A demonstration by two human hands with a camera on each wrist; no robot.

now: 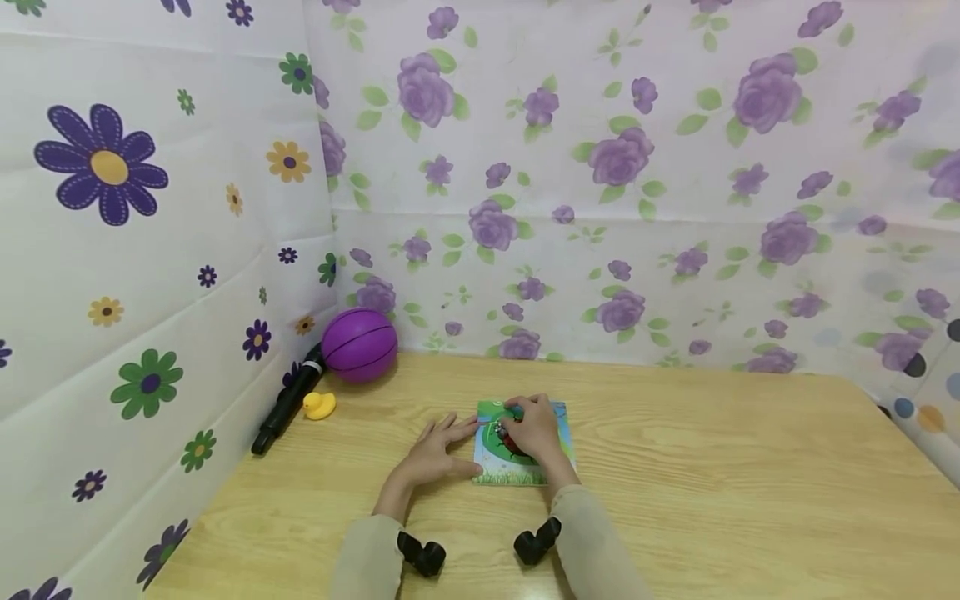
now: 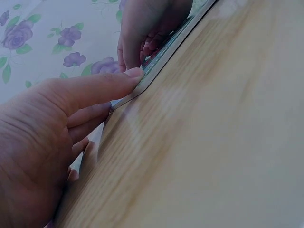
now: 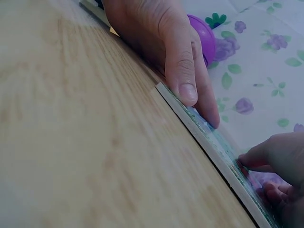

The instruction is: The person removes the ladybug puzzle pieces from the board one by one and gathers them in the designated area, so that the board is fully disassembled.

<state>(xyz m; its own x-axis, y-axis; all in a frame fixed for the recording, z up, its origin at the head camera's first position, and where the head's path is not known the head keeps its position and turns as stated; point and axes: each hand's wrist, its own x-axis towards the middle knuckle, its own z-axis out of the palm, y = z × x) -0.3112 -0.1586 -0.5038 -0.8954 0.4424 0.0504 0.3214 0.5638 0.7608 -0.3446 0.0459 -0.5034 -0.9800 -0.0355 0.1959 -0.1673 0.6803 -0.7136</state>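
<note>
A flat, thin board (image 1: 495,475) with a ladybug on a green leaf and grass along its near edge lies on the table. My left hand (image 1: 435,454) rests at its left side, fingers stretched out and the thumb touching the near left corner. In the left wrist view that thumb (image 2: 114,85) presses on the board's edge. My right hand (image 1: 536,429) is over the picture, its fingers bent down onto the ladybug. The right wrist view shows the right hand (image 3: 280,166) with its thumb and bent fingers at the board's surface; whether they pinch a piece is hidden.
A purple ball (image 1: 360,345) stands at the table's back left corner. A yellow rubber duck (image 1: 319,406) and a long black cylindrical object (image 1: 288,402) lie in front of it. Flowered cloth walls (image 1: 570,275) border the wooden table (image 1: 712,475) at the back and left.
</note>
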